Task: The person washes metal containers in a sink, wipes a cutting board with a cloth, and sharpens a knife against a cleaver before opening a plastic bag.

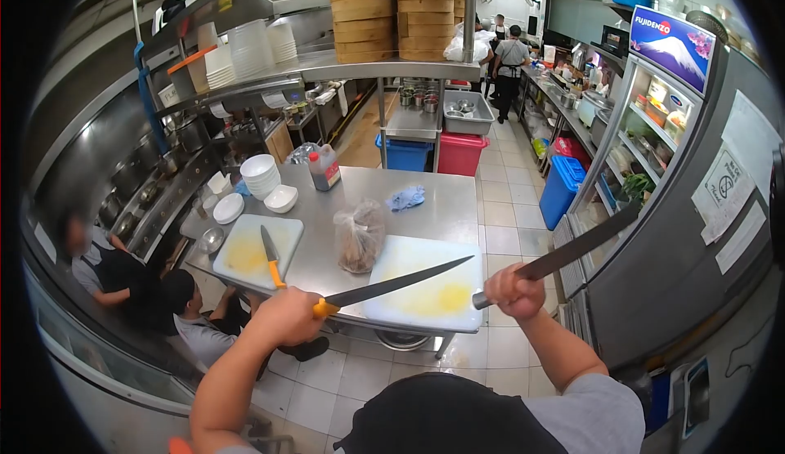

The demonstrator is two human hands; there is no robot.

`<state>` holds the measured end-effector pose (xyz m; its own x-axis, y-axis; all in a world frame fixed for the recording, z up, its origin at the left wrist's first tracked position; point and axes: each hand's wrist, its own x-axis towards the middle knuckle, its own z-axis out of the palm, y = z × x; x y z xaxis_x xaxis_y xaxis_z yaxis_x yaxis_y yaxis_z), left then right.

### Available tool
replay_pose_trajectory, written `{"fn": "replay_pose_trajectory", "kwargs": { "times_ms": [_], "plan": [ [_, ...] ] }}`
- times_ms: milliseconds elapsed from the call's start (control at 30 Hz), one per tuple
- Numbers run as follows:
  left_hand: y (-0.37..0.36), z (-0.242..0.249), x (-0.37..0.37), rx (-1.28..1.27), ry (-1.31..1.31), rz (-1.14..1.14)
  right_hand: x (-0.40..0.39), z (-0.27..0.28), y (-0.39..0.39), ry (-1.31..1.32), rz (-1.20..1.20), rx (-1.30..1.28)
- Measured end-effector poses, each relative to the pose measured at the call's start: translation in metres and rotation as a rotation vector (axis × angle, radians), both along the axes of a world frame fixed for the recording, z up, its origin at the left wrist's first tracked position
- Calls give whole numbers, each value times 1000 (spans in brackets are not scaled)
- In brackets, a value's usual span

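Observation:
My left hand [286, 317] is closed round the orange handle of a long dark knife [401, 281], whose blade points right, over a white cutting board [421, 303] with yellow stains. In my right hand [515, 292] is the metal handle of a second long dark blade [585, 244], angled up to the right. The two blades are apart. Behind the board's left edge stands a clear plastic bag [360, 237] with brownish contents. Further left, another orange-handled knife [271, 251] lies on a second stained board [245, 262].
On the steel table [352, 186] are stacked white bowls [260, 176], a red-capped jug [324, 168] and a blue cloth [405, 198]. Two people sit or crouch low at left. A glass-door fridge [646, 127] stands right. Other people stand in the back aisle.

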<state>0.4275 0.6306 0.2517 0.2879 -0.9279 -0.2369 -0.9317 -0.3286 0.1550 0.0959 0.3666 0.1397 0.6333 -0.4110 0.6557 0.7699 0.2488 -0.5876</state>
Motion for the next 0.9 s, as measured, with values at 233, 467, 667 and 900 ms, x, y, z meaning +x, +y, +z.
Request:
{"fn": "replay_pose_trajectory", "kwargs": {
  "times_ms": [233,467,667,900],
  "plan": [
    [-2,20,-26,22,14,-133,-2,-88,-4,1056,-358,-1142],
    [-4,-1,-7,90,-45,-128,-16,-52,-9,1119,61,-303],
    [-1,-13,6,-7,17,-27,-18,39,6,-79,-38,-71],
    [-5,8,-18,-32,80,-126,-21,-62,0,1075,-393,-927]
  ]
}}
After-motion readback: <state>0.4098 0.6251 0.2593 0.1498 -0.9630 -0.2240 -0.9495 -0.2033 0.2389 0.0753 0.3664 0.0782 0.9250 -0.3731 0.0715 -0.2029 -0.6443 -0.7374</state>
